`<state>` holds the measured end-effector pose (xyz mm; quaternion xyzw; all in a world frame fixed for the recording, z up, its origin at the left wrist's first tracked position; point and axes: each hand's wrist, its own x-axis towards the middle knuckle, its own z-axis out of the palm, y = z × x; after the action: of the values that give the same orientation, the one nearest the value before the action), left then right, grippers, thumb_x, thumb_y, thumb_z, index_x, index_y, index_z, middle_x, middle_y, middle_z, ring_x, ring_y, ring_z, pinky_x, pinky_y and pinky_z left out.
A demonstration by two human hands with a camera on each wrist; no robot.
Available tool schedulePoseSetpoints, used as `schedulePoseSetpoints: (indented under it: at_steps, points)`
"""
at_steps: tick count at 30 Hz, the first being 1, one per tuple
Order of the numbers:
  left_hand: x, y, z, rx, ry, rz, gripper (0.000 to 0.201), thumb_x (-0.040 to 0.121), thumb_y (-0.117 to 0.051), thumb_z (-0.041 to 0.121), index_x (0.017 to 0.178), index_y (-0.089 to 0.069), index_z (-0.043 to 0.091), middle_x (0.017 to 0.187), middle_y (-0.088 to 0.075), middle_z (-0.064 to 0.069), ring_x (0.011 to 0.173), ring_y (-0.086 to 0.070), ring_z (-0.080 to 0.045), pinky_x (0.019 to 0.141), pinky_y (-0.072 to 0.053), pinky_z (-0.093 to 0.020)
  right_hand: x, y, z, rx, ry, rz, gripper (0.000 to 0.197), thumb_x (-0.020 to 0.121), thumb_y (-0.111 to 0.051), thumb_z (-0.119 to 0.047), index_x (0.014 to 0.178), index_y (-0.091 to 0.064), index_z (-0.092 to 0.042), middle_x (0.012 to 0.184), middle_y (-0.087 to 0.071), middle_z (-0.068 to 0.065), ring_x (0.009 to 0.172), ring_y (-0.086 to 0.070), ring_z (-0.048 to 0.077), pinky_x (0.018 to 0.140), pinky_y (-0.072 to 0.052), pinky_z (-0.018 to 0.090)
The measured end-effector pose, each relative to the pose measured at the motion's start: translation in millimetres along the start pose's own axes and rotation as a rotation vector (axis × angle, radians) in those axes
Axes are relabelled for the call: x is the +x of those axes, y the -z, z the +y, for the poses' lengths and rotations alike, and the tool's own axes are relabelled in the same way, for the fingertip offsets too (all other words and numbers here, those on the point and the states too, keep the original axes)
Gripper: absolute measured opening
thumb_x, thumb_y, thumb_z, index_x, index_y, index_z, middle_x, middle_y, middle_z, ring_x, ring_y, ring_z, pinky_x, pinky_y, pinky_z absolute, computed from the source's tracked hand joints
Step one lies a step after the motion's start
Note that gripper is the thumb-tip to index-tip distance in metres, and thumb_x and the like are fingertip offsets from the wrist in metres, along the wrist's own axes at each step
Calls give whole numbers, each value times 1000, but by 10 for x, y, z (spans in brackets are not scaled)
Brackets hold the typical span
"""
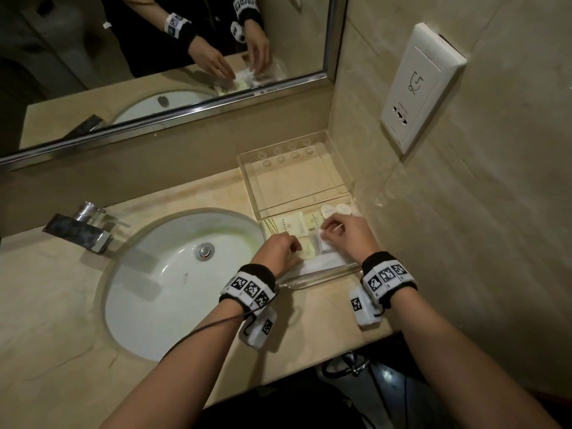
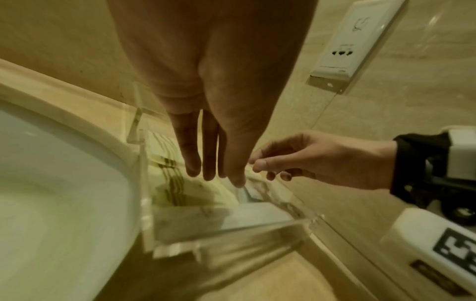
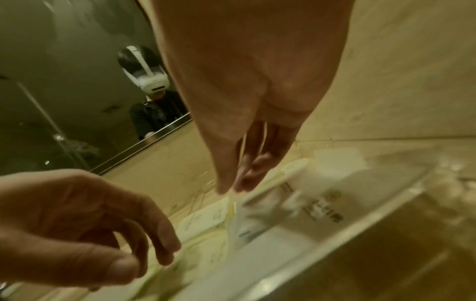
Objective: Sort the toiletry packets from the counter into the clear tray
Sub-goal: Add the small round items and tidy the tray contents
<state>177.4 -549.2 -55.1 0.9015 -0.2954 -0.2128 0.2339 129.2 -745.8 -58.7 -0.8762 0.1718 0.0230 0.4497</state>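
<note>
The clear tray (image 1: 318,276) stands on the counter against the right wall, its far half bare. Several cream packets (image 1: 291,225) and two round white pieces (image 1: 328,209) lie in its near half. My right hand (image 1: 328,232) pinches the top edge of a white packet (image 1: 325,244) inside the tray; the right wrist view shows the thumb and fingertips (image 3: 224,187) meeting over that packet (image 3: 257,220), which stands tilted. My left hand (image 1: 291,247) hovers over a cream packet beside it, fingers (image 2: 208,173) pointing down at the striped packets (image 2: 170,173), holding nothing.
A white sink (image 1: 173,274) lies just left of the tray, with a chrome faucet (image 1: 80,230) at its far left. The mirror (image 1: 154,57) runs along the back wall. A white wall socket (image 1: 418,85) sits on the right wall. The counter's front edge (image 1: 309,360) is near my wrists.
</note>
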Motion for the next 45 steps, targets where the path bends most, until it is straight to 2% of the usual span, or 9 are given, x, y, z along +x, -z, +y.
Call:
schedulePoseSetpoints:
  at_steps: [3, 6, 11, 19, 25, 29, 33, 39, 45]
  points:
    - [-166, -76, -62, 58, 17, -88, 44, 78, -75, 36, 113, -65, 11, 114, -63, -6, 101, -59, -21, 84, -41, -21, -187, -81, -18, -76, 46, -244, 15, 78, -77, -10, 90, -75, -19, 85, -71, -6, 75, -64, 4, 73, -49, 18]
    - [-273, -157, -109, 76, 31, -121, 57, 74, -76, 45, 118, -62, 11, 118, -59, -7, 108, -55, -24, 94, -44, -29, -295, -175, -10, -240, 53, -324, 24, 79, -78, -15, 101, -74, -20, 92, -65, -11, 78, -58, 5, 76, -44, 18]
    - [-356, -242, -109, 86, 49, -113, 63, 76, -73, 46, 124, -58, 9, 120, -54, -7, 108, -54, -24, 96, -45, -35, -365, -233, -21, -300, 80, -292, 26, 83, -75, -16, 109, -71, -18, 104, -65, -4, 82, -50, 3, 79, -39, 17]
    - [-375, -311, -88, 128, 54, -96, 44, 84, -69, 36, 117, -64, 9, 118, -55, -7, 106, -55, -24, 94, -47, -36, -381, -243, -47, -319, 83, -298, 24, 82, -75, -15, 106, -72, -20, 107, -67, -3, 82, -51, 4, 78, -40, 18]
    - [-437, -294, -134, 303, 44, 113, 34, 97, -48, 31, 123, -56, 11, 130, -51, -5, 118, -42, -25, 97, -38, -32, -381, -328, -141, -323, 182, -192, 26, 86, -71, -19, 112, -69, -18, 113, -65, -2, 85, -55, 6, 83, -50, 25]
    - [-498, -307, -102, 415, 82, 78, 36, 100, -40, 29, 128, -49, 9, 135, -48, -7, 117, -41, -29, 93, -35, -36, -355, -540, -204, -454, 277, -173, 33, 86, -71, -19, 118, -66, -18, 122, -62, -3, 102, -63, 17, 85, -53, 31]
    - [-528, -354, -96, 448, 81, 30, 36, 102, -33, 30, 128, -49, 11, 138, -47, -4, 118, -40, -28, 93, -33, -37, -328, -667, -208, -570, 312, -167, 36, 85, -70, -18, 120, -62, -16, 122, -60, -1, 105, -61, 20, 80, -54, 33]
    - [-543, -391, -102, 408, 81, 36, 27, 97, -40, 20, 120, -55, 15, 131, -55, 0, 113, -41, -27, 91, -32, -35, -286, -726, -238, -706, 348, -169, 26, 88, -66, -14, 112, -58, -15, 114, -58, 1, 100, -57, 22, 71, -50, 33]
    - [-556, -311, -165, 255, 105, 204, 25, 97, -44, 14, 114, -63, 16, 118, -62, 1, 106, -43, -23, 88, -35, -30, -260, -742, -270, -787, 380, -198, 26, 88, -63, -6, 112, -55, -13, 111, -58, 4, 96, -57, 24, 69, -52, 36]
